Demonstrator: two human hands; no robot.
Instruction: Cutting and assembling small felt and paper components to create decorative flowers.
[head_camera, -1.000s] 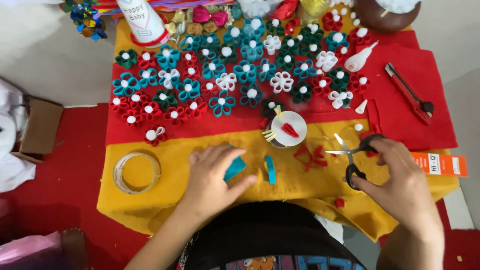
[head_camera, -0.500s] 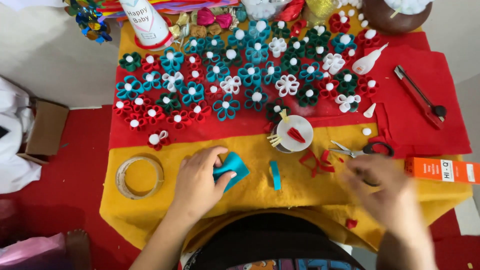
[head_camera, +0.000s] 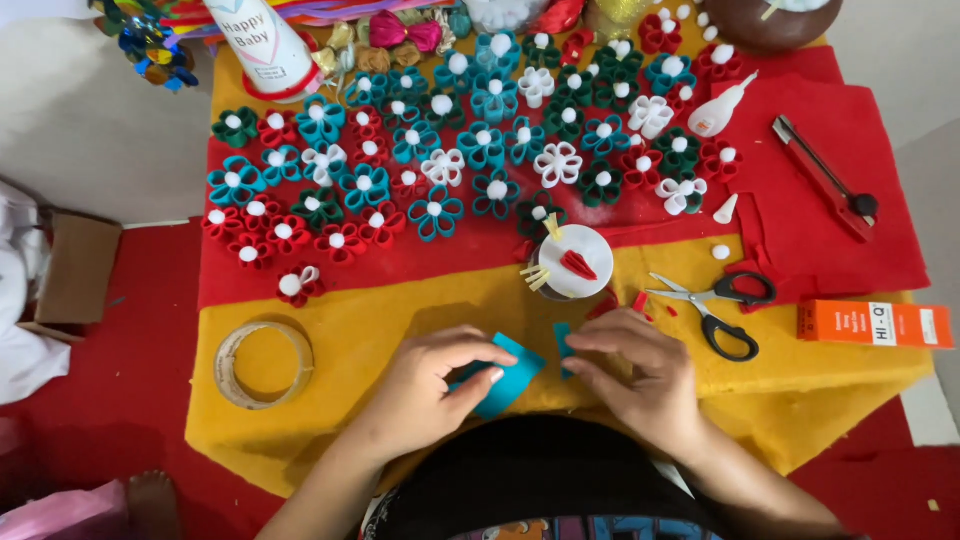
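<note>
The left hand (head_camera: 425, 385) pinches a teal felt piece (head_camera: 508, 375) between closed fingers on the yellow worktop (head_camera: 380, 320). The right hand (head_camera: 640, 375), just beside, grips a small teal strip (head_camera: 563, 345). Scissors (head_camera: 720, 305) lie near the right fingers.

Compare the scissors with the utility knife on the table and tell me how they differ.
The scissors have black loop handles and bare metal blades, slightly parted; the utility knife is one straight red and black bar.
The scissors lie mostly on the yellow felt, close to the right hand; the knife lies farther back on the red felt, away from both hands.
Both are cutting tools lying flat and untouched.
</note>
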